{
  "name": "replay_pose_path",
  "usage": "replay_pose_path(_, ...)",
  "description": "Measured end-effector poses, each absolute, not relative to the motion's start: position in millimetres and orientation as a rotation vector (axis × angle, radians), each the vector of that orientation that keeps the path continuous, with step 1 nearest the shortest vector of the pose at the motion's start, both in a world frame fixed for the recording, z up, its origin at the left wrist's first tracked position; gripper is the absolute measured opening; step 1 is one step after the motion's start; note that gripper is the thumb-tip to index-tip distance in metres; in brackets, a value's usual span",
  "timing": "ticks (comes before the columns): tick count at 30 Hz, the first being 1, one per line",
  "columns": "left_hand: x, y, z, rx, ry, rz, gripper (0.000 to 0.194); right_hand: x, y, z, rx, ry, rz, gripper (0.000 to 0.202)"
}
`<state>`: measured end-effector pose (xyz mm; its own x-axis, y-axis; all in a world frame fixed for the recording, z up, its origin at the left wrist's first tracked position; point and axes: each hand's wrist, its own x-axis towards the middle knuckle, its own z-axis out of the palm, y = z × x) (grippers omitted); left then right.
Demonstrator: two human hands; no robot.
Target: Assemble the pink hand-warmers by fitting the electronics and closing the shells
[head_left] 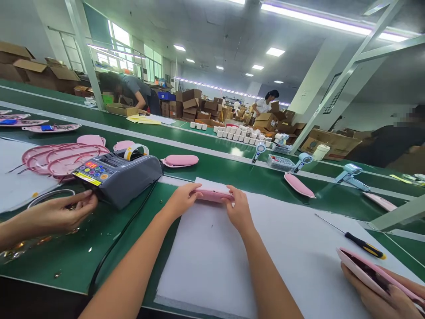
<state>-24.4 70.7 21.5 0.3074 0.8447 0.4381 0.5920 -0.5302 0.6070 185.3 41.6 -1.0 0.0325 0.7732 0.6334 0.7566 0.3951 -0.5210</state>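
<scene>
In the middle of the head view a closed pink oblong case point(214, 195) is held up on edge over the far part of a white sheet point(212, 257). My left hand point(182, 200) grips its left end, with the thumb on the near side. The other end is pinched between the thumb and fingers of my right hand point(239, 208). A small dark slot shows along the case's upper edge. Behind my left hand, a similar pink case point(181, 160) lies on the green conveyor point(226, 170).
A co-worker's hand point(71, 210) is by a grey tape dispenser point(129, 177) at left. Right, another person's hands point(375, 292) hold a parted pink shell point(368, 272) near a screwdriver point(363, 243). Pink shell parts point(63, 157) and light-blue handheld devices point(303, 160) lie around.
</scene>
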Motion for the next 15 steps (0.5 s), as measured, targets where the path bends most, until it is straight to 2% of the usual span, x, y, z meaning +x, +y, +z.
replay_pose_path(4,-25,70,21,2.237,1.269,1.069,0.035,184,41,0,-1.319,-1.727,-0.026,0.019)
replay_pose_path(9,-19,69,19,2.269,1.253,1.081,0.032,177,41,-6,-1.305,-1.72,-0.117,0.021)
replay_pose_path(15,-4,66,8,2.395,1.437,1.266,0.022,170,44,-16,-1.344,-1.673,-0.246,0.03)
